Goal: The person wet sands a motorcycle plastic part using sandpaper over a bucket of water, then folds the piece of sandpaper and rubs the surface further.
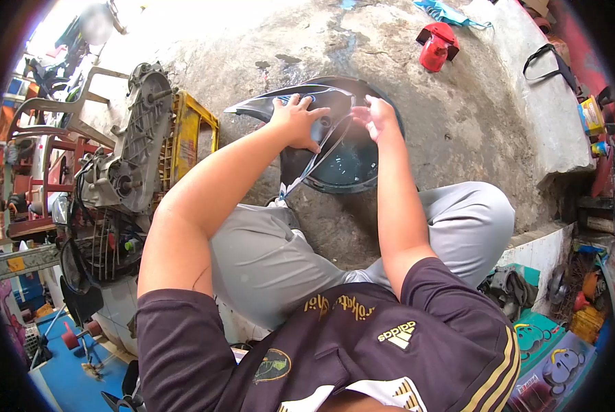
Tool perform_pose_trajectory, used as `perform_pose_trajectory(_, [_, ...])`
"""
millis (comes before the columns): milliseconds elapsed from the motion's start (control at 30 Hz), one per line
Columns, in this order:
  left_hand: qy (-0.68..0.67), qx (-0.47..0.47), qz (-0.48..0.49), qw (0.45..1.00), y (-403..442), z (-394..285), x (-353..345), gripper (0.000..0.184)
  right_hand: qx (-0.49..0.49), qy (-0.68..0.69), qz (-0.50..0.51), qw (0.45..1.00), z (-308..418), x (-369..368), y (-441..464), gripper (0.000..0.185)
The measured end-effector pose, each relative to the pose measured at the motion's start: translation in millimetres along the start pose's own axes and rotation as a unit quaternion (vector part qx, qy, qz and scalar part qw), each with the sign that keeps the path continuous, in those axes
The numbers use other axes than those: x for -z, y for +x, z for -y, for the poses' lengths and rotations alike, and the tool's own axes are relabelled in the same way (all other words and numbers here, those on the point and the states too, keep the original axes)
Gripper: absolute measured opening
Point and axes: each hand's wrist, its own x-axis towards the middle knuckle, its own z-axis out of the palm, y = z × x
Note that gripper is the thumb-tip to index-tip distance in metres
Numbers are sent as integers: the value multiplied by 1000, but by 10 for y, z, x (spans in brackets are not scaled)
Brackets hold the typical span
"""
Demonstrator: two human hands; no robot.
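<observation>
A dark motorcycle body panel point(256, 106) with blue and white trim and a long pointed end lies tilted over a round black basin point(373, 184). My left hand point(297, 123) rests on the panel with its fingers spread wide. Beside the panel's right-hand edge is my right hand point(376, 118), over the basin, its fingers apart and slightly curled. Whether those fingertips touch the edge I cannot tell. The basin holds dark liquid with pale flecks on its surface. The panel's lower tip reaches down close to my foot.
A metal engine casing point(139, 147) stands at the left beside a yellow crate point(182, 134). On the concrete floor point(472, 130) lies a red plastic piece point(438, 48), with a light blue bag point(448, 12) beyond it. A raised concrete ledge point(527, 89) runs along the right.
</observation>
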Motion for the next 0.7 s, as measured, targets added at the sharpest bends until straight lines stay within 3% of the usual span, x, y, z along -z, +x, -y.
perform_pose_trajectory(33, [0,-1,2,1000,13,9,-7,116,1,-1,0,1000,133,-49,-86,27])
perform_pose_trajectory(100, [0,-1,2,1000,19,14,-6,116,-2,-197,122,973,337,-134,-218,28])
perform_pose_trajectory(267, [6,5,10,1000,17,-9,3,116,21,-314,149,937,475,-307,-596,34])
perform_pose_trajectory(400, [1,5,9,1000,-20,-4,50,116,64,-275,55,958,398,-276,-463,28])
perform_pose_trajectory(467, [6,-4,9,1000,-25,-9,52,114,98,-138,-26,985,238,-180,-191,25])
perform_pose_trajectory(500, [6,-5,9,1000,-24,-8,45,114,51,-96,-32,994,195,-135,-168,37])
perform_pose_trajectory(633, [7,1,10,1000,-16,-20,59,115,-52,34,-94,994,-267,59,27,57])
perform_pose_trajectory(700, [2,6,18,1000,-24,-26,72,115,-111,70,-121,984,-700,272,432,56])
